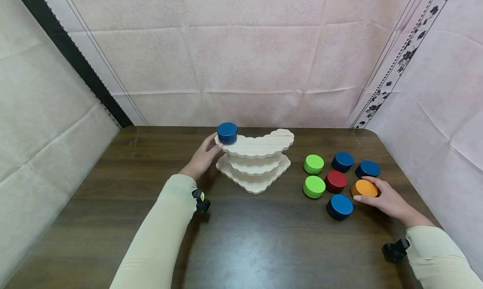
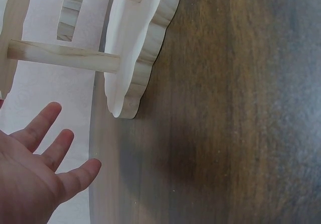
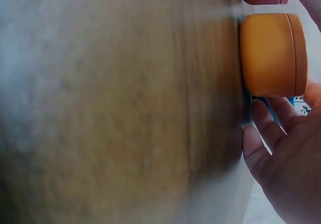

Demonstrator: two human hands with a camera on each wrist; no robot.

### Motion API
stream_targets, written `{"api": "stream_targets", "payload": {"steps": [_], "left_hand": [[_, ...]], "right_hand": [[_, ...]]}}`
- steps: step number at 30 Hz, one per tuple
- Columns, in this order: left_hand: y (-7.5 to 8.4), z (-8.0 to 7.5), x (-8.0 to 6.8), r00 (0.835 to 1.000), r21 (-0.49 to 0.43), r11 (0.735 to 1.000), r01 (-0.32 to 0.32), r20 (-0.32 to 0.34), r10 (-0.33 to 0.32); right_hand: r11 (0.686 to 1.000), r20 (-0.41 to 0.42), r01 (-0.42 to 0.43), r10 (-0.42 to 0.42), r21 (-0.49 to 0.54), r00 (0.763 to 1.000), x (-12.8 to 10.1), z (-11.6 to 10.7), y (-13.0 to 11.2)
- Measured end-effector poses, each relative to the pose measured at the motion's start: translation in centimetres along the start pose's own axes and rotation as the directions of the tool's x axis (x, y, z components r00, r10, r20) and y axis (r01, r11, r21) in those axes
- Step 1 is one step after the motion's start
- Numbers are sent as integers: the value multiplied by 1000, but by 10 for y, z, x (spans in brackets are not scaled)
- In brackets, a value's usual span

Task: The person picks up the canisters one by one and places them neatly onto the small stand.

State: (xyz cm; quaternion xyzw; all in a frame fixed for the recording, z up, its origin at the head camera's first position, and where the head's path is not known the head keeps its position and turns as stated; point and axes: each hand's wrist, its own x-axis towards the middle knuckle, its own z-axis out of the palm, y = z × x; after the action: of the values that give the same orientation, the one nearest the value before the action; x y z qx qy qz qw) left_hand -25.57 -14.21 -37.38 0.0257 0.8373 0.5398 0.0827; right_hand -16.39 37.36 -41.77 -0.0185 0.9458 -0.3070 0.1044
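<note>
My left hand (image 1: 201, 157) is at the left end of a pale wooden three-tier stand (image 1: 260, 144), with thumb and forefinger about a blue jar (image 1: 227, 133) on its top tier. Its other three fingers (image 2: 77, 181) are spread beside the stand in the left wrist view, where the blue jar is out of sight. On the right of the table, my right hand (image 1: 388, 199) holds a squat orange jar (image 1: 364, 188) between thumb and fingers. The right wrist view shows the orange jar (image 3: 271, 56) upright, its lid seam visible.
Around the orange jar stand a red jar (image 1: 336, 181), two green jars (image 1: 314, 186) and several blue jars (image 1: 340, 206), close together. The dark wooden table (image 1: 245, 243) reaches back to a pale cloth wall (image 1: 249, 62). More cloth hangs at both sides.
</note>
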Motion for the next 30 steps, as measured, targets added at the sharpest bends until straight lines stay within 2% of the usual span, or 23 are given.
{"api": "stream_targets", "payload": {"steps": [15, 30], "left_hand": [[0, -1, -1, 1000, 3, 1000, 9, 12, -9], [-1, -1, 1, 999, 10, 999, 31, 10, -31]], "right_hand": [[991, 37, 43, -48, 129, 998, 3, -4, 10], [996, 27, 1, -4, 94, 1000, 1, -3, 7]]}}
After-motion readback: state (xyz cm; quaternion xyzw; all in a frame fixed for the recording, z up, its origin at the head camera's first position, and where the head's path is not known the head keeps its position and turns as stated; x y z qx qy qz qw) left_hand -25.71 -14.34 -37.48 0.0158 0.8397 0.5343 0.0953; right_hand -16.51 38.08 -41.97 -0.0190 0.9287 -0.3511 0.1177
